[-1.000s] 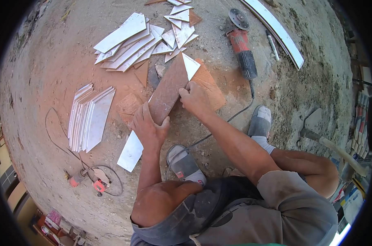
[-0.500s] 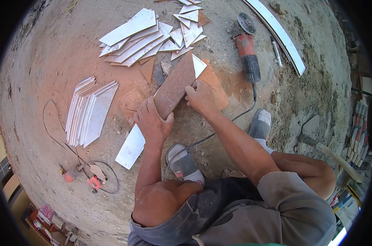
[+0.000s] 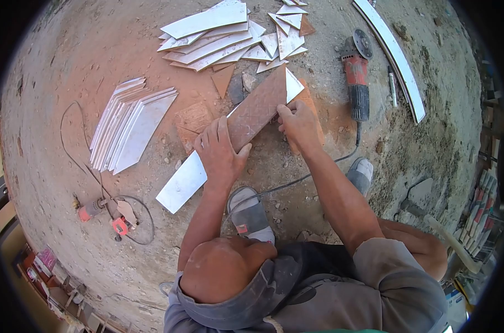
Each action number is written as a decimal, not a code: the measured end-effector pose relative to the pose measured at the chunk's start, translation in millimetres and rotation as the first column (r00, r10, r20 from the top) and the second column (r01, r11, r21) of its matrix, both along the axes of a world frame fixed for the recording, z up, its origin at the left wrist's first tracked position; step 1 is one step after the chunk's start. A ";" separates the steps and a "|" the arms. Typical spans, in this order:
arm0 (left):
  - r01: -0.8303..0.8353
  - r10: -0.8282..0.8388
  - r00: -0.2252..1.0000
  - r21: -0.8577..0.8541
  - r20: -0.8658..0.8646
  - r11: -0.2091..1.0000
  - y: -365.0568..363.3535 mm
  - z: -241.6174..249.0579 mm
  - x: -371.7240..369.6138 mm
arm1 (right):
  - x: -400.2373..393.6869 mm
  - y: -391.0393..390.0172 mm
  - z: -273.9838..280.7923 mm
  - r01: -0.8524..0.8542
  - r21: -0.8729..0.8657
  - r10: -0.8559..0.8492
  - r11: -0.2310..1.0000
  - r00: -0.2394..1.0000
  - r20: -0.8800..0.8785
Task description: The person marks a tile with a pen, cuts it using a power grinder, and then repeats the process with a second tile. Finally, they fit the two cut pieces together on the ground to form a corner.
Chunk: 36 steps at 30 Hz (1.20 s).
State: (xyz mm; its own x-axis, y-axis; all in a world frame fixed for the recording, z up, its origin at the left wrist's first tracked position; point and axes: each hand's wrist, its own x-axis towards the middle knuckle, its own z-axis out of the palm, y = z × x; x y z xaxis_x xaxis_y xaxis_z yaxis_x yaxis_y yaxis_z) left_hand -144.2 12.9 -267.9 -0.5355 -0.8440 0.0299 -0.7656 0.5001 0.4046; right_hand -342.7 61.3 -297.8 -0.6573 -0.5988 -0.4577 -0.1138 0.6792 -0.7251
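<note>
A brown-backed tile strip [image 3: 257, 108] lies slantwise over a white tile [image 3: 182, 183], whose lower-left end and upper-right corner show beyond it. My left hand [image 3: 221, 150] is closed over the lower end of the brown strip, fingers on its far edge and thumb on the near side. My right hand [image 3: 300, 126] pinches the strip's right edge, thumb and forefinger together. Beneath the tiles, orange dusty blocks [image 3: 193, 123] stick out on both sides.
An angle grinder [image 3: 356, 77] lies to the right, its cord running past my sandalled feet. A white marker [image 3: 392, 87] and a long metal strip [image 3: 396, 61] lie beyond. Stacked cut tiles [image 3: 135, 130], piled tiles [image 3: 213, 36], triangular offcuts [image 3: 288, 41] and a smaller power tool [image 3: 92, 210] surround the workspace.
The whole view has shifted, so the ground objects appear farther right and mostly higher. Both hands keep nearly the same hold on the brown strip.
</note>
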 end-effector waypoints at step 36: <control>0.012 -0.012 1.000 -0.020 -0.005 1.000 -7.6 -4.7 -15.4 | -77.9 -60.9 -6.3 -0.438 -0.169 0.352 0.883 0.856 -0.379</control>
